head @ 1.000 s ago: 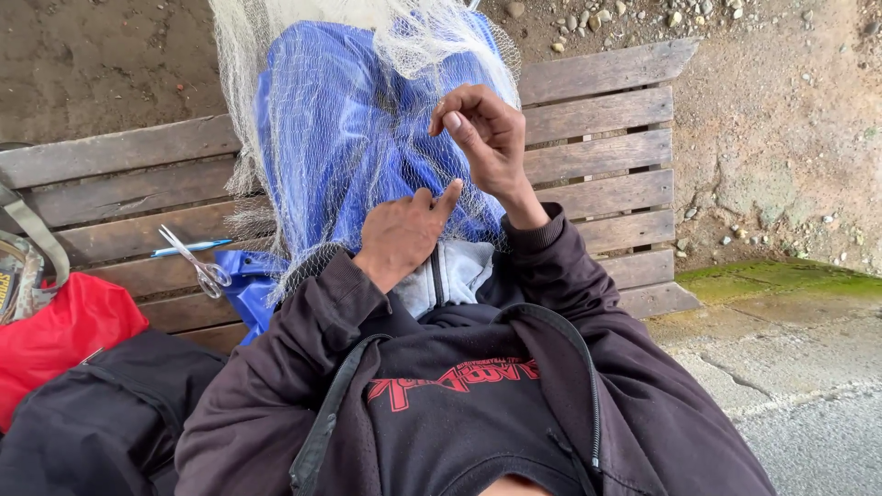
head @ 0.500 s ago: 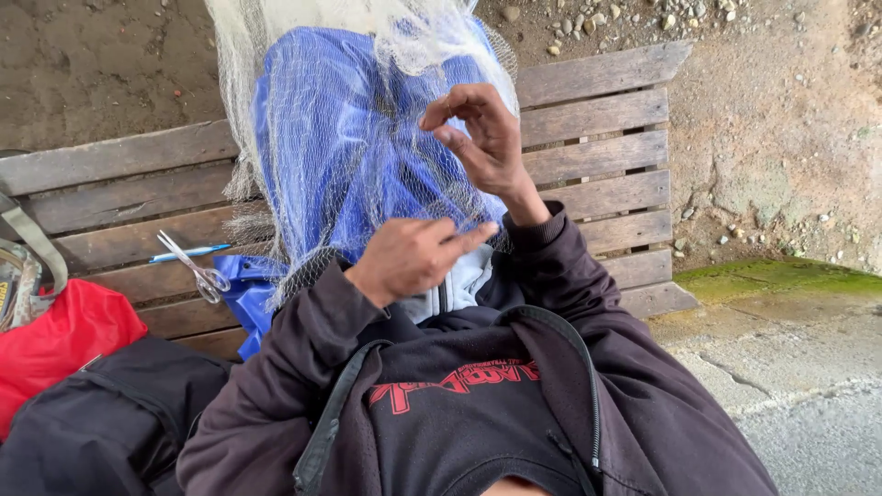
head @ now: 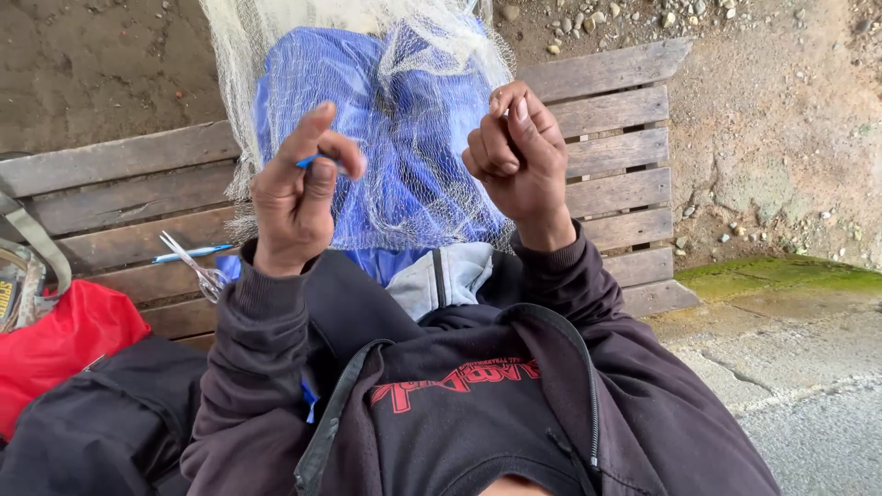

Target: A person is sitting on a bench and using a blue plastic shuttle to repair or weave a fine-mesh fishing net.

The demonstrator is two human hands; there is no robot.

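Ok, left hand (head: 296,193) pinched shut on small blue tool (head: 310,162), long axis roughly horiz, pointing right toward net (head: 404,138) just beyond it; right hand (head: 516,152) curled, fingers closed on net strands, opposite.

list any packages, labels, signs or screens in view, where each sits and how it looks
Printed design: chest of the dark hoodie, bottom centre; red lettering, upside down to the camera.
Label: on a roundish container at the far left edge, above the red bag; small, yellowish, partly cut off.
No signs or screens.
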